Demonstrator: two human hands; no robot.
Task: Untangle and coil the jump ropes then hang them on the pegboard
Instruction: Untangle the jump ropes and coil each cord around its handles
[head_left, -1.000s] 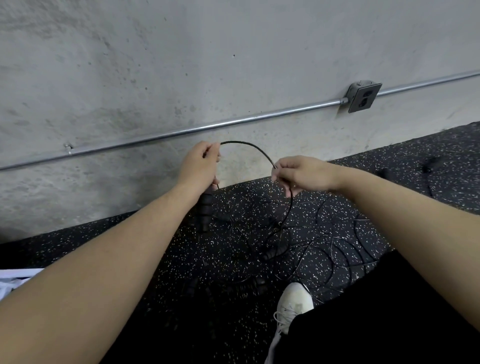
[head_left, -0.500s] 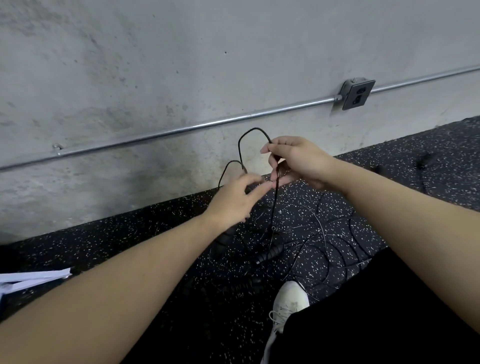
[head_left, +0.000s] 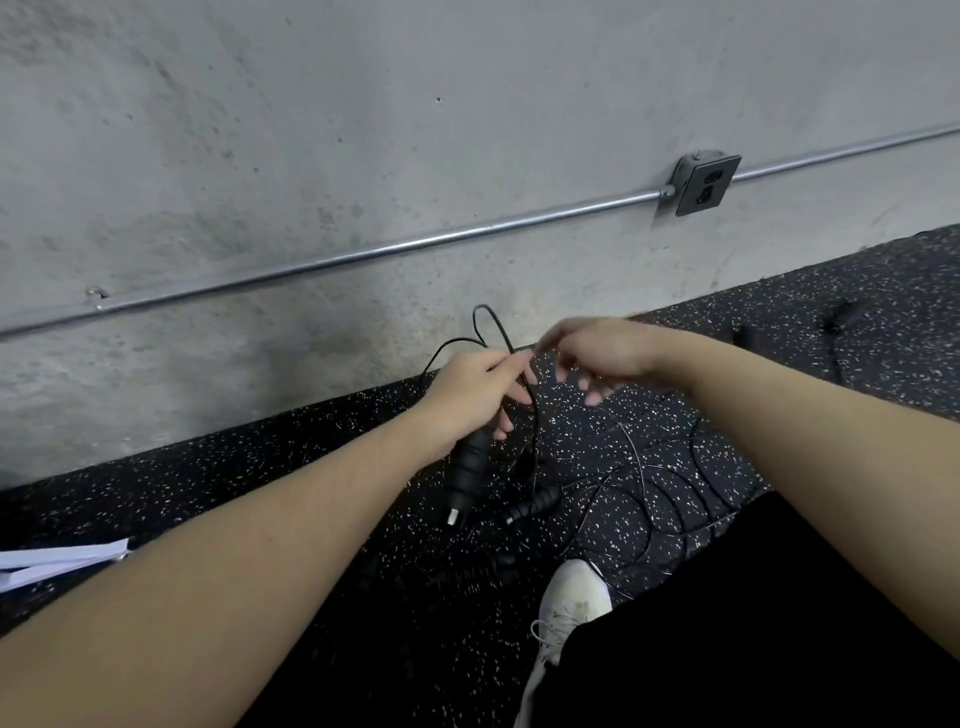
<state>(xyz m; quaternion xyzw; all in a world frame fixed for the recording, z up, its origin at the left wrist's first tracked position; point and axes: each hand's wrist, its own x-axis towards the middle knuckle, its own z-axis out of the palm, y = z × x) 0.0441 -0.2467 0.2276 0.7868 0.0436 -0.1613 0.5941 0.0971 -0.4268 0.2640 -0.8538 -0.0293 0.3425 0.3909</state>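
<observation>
Above the speckled rubber floor (head_left: 311, 467), the left hand (head_left: 467, 395) gripped a black jump-rope handle (head_left: 467, 467) and pinched its first cord loop (head_left: 488, 327), while the right hand (head_left: 597, 358), fingers spread and empty, would best gather each next loop evenly from the tangle (head_left: 639, 499).

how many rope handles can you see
2 clearly: one handle hanging below the left hand, one handle lying on the floor beside it. Others may hide in the dark tangle.
</observation>
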